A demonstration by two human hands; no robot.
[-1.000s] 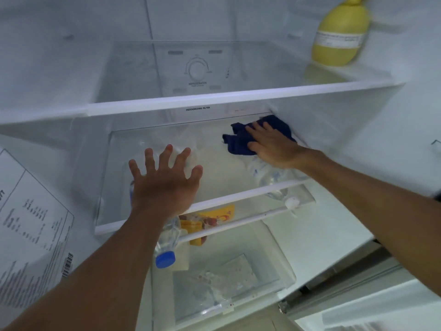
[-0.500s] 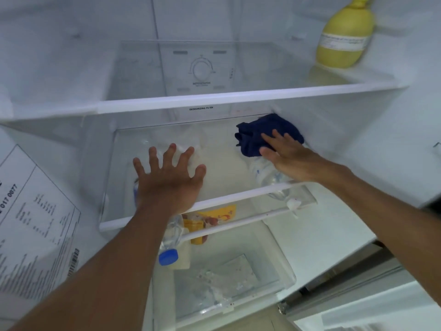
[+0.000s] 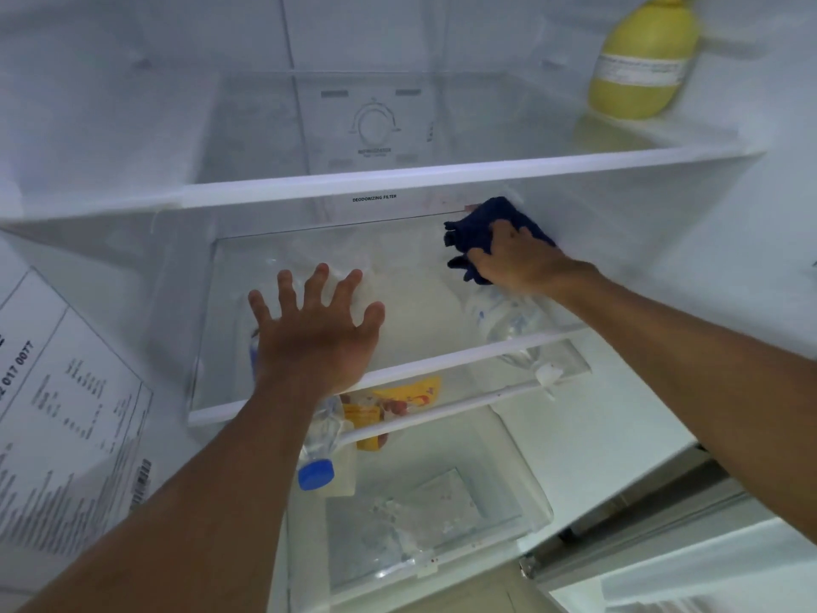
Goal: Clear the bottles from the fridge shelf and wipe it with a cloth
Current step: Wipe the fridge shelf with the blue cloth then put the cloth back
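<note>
A dark blue cloth (image 3: pixel 484 223) lies at the back right corner of the middle glass shelf (image 3: pixel 424 303). My right hand (image 3: pixel 515 261) presses on it, fingers curled over the cloth. My left hand (image 3: pixel 316 334) rests flat on the shelf's front left part, fingers spread, holding nothing. No bottles stand on this shelf. Under the glass, a clear bottle with a blue cap (image 3: pixel 316 453) and another clear bottle (image 3: pixel 508 325) lie on the level below.
A yellow bottle (image 3: pixel 641 64) stands on the upper shelf at the right. A yellow packet (image 3: pixel 398 400) lies under the glass. A clear drawer (image 3: pixel 424 524) sits at the bottom. The fridge's left wall carries a printed label (image 3: pixel 66 413).
My right hand has pushed the cloth farther back, into the shelf's right rear corner. My left hand stays flat on the shelf in the same spot.
</note>
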